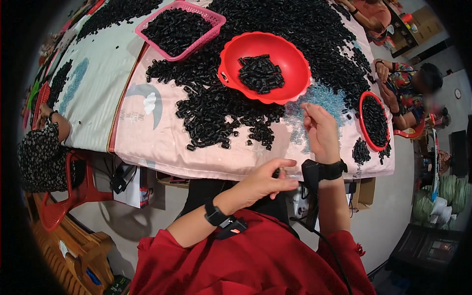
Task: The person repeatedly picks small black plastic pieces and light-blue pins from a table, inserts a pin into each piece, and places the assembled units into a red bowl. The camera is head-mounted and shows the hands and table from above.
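Observation:
My left hand is just off the table's front edge, thumb and forefinger spread. A small black plastic piece shows between them, seemingly held by the curled fingers behind. Farther forward, my right hand is over a spread of small clear bluish pieces, its fingertips pinched together. Whatever is in that pinch is too small to make out. Just beyond stands a red scalloped bowl with a heap of black pieces in it. Loose black pieces lie left of my right hand.
A pink basket full of black pieces stands at the back left, and a round red basket of them at the right. Large black heaps cover the far table. People sit at the right and left, near a red chair.

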`<control>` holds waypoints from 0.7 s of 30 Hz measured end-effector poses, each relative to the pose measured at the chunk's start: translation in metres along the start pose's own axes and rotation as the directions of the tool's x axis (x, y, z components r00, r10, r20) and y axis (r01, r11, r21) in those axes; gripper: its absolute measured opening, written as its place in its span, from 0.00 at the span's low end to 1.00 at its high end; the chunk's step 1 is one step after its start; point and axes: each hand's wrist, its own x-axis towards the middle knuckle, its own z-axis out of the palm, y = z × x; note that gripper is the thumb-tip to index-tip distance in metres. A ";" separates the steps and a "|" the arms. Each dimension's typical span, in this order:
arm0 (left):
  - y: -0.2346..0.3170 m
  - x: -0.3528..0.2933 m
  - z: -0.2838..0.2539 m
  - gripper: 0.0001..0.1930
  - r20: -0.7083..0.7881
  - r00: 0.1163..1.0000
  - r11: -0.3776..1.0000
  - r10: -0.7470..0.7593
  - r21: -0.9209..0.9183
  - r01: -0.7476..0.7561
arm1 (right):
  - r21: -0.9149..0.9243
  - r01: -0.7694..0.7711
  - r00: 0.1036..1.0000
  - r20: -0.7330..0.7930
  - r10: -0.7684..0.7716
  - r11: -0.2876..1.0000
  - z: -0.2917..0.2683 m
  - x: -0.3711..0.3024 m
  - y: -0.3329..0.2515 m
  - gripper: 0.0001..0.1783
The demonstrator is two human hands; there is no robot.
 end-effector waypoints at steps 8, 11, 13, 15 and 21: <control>-0.021 0.027 0.014 0.22 -0.044 0.989 0.935 0.143 0.335 -0.120 | -0.050 0.094 0.994 -0.053 -0.097 0.994 0.006 -0.001 0.018 0.08; -0.019 0.017 0.023 0.22 -0.114 0.978 0.906 0.174 0.407 -0.114 | -0.359 0.227 0.946 -0.140 -0.293 0.905 0.021 -0.006 0.021 0.06; -0.019 0.013 0.031 0.21 -0.145 0.970 0.912 0.195 0.392 -0.124 | -0.766 0.499 0.698 0.077 -0.712 0.406 0.014 0.001 0.019 0.07; -0.021 0.013 0.037 0.20 -0.159 0.965 0.938 0.208 0.312 -0.151 | -0.853 0.521 0.515 0.291 -0.807 0.025 0.008 0.005 0.017 0.08; -0.013 0.009 0.042 0.16 0.008 0.997 0.930 0.073 0.360 -0.071 | -0.520 0.174 0.974 -0.036 -0.225 0.836 -0.014 -0.006 0.001 0.13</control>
